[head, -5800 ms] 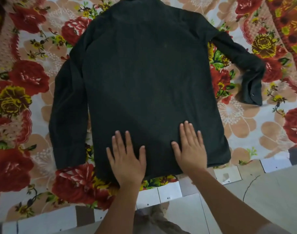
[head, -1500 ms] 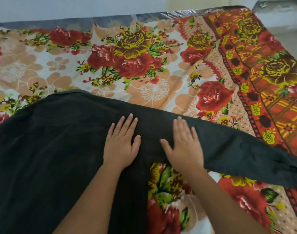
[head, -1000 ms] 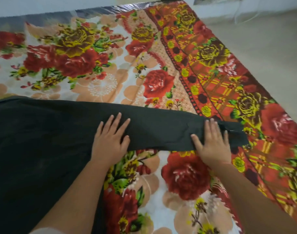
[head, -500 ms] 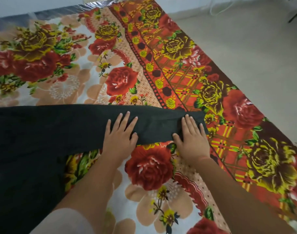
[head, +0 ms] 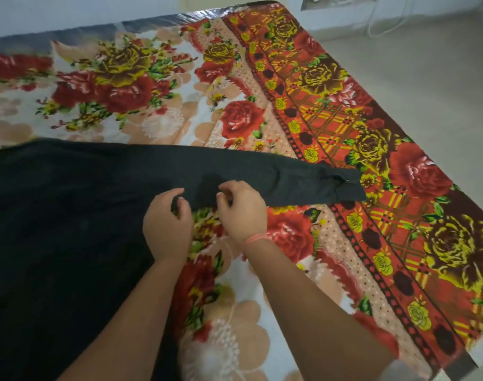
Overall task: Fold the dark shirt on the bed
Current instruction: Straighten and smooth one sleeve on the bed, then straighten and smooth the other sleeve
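The dark shirt (head: 56,229) lies flat on the bed, filling the left half of the view. Its right sleeve (head: 276,177) stretches straight out to the right, and the cuff (head: 344,188) ends over the bed cover's red border. My left hand (head: 167,226) pinches the sleeve's near edge close to the armpit, fingers curled. My right hand (head: 241,210) grips the same near edge a little further along the sleeve. A pink band circles my right wrist.
The floral bed cover (head: 152,86) spreads beyond and to the right of the shirt. The bed's right edge (head: 454,188) drops to a bare beige floor (head: 427,78). A pale wall (head: 70,12) runs along the bed's far side.
Both hands lay flat on the sleeve, the right near the cuff. They have come back toward the shoulder and curled onto the sleeve's near edge. The sleeve lies straighter.
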